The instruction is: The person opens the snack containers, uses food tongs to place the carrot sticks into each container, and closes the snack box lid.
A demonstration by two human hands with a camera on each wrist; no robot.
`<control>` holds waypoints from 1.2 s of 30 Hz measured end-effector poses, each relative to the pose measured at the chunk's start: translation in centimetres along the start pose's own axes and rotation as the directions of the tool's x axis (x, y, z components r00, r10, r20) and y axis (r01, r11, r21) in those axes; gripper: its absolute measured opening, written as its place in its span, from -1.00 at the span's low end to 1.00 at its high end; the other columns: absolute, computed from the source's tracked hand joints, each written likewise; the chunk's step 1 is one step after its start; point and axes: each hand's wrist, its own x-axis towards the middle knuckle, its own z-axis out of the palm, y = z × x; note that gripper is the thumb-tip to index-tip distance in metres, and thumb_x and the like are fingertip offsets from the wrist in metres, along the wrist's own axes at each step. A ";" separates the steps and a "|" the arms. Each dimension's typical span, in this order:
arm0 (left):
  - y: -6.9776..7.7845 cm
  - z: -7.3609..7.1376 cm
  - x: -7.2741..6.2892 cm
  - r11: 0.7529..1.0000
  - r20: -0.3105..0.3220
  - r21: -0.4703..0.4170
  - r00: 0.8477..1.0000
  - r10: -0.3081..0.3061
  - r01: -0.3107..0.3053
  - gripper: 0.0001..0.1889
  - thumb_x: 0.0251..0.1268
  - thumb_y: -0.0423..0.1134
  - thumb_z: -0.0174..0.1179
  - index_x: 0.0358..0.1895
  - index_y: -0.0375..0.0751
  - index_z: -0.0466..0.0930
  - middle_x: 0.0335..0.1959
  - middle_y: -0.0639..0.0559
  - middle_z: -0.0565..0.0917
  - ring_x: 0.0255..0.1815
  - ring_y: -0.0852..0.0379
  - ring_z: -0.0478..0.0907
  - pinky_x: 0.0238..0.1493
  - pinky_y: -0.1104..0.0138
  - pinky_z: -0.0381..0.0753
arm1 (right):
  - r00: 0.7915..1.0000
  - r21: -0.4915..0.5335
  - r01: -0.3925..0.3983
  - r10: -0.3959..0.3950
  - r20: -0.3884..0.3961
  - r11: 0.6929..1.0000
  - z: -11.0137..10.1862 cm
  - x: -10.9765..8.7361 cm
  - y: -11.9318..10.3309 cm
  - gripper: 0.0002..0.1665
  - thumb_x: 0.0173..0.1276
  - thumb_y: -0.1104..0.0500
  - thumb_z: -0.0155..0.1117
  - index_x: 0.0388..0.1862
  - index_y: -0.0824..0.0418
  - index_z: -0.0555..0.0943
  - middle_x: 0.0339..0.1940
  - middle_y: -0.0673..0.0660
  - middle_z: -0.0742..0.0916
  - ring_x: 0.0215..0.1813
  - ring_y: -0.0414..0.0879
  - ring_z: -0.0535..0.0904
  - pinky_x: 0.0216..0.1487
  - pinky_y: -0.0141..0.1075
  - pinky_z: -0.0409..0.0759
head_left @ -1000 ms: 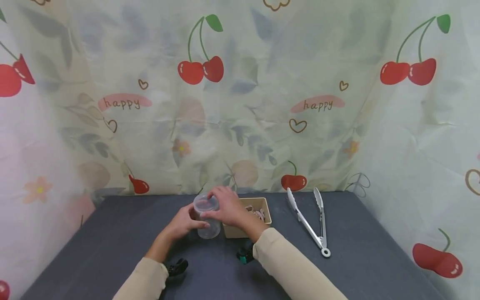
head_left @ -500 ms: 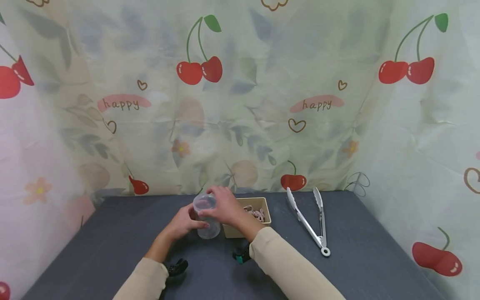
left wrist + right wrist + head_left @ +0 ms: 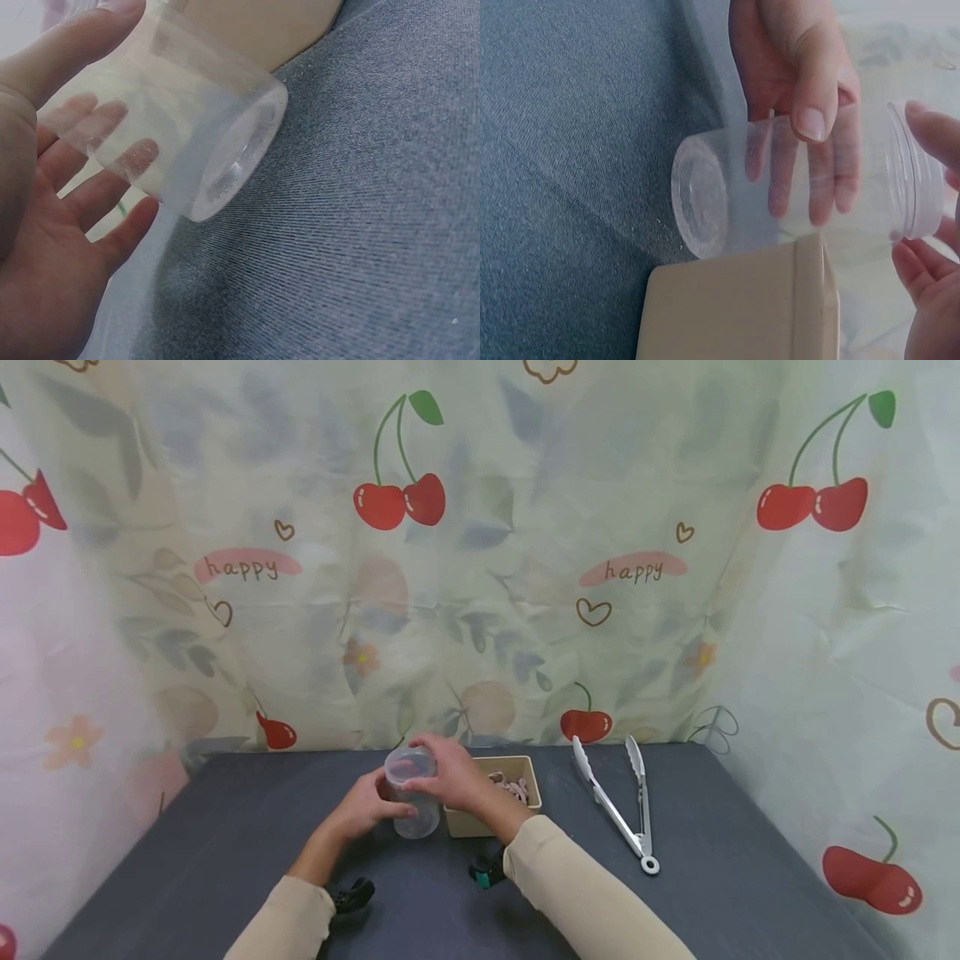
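Observation:
A clear plastic jar point(image 3: 420, 823) stands upright on the dark table, left of a beige box. My left hand point(image 3: 364, 808) holds the jar's body, with the thumb across the near side and the fingers round the back, seen through the plastic in the right wrist view. At the top, my right hand point(image 3: 456, 773) grips the translucent round lid point(image 3: 928, 196) between thumb and fingers. The lid sits on the jar's mouth, above ridges at the neck. Through the clear wall point(image 3: 187, 112) no contents show.
The beige box point(image 3: 470, 825), right beside the jar, holds several pinkish-grey curled pieces point(image 3: 516, 788); my right forearm passes over its near corner. Silver tongs point(image 3: 624, 817) lie spread to the right. A printed curtain point(image 3: 480, 635) rises behind the table point(image 3: 720, 877).
My right hand and wrist shift very slightly at the lid. The left hand, jar, box and tongs stay where they were.

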 end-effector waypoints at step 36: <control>-3.6 0.0 1.5 0.995 -0.090 0.096 0.996 -0.009 0.018 -0.33 0.06 -0.29 0.47 0.30 -0.23 0.43 0.14 -0.13 0.58 -0.03 -0.04 0.53 -0.11 0.17 0.52 | 0.981 0.062 0.144 -0.135 -0.139 0.988 -2.7 -1.6 0.5 -0.49 0.29 0.05 0.40 0.17 0.17 0.54 0.30 0.12 0.53 0.30 -0.02 0.43 0.15 -0.11 0.48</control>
